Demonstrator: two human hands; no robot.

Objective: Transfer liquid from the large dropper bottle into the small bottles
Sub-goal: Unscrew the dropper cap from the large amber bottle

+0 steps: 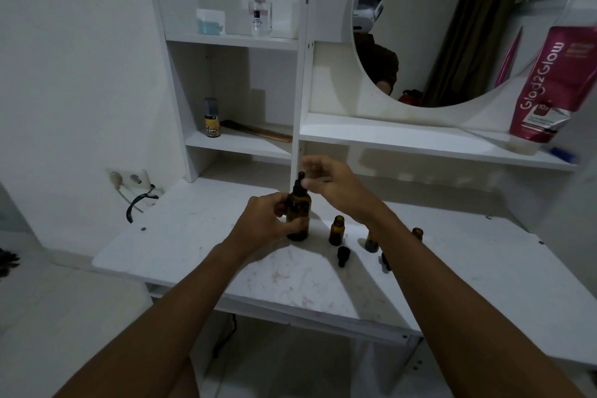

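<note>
A large amber dropper bottle (299, 216) stands upright on the white table (181, 236), its black dropper cap (299, 183) on top. My left hand (263, 220) grips the bottle's body from the left. My right hand (332, 186) pinches the black cap from the right. Three small amber bottles stand uncapped to the right: one (336, 230) close by, a second (371, 242) partly hidden behind my right forearm, a third (417, 233) farther right. A small black dropper cap (342, 255) lies in front of them; another cap (386, 260) peeks from under my forearm.
White shelves at the back hold a perfume bottle (260, 10), a white jar (210, 21), a small yellow can (211, 118) and a comb (261, 131). A round mirror (452, 26) and a pink tube (546, 84) are at the right. A wall socket with cables (135, 184) sits left.
</note>
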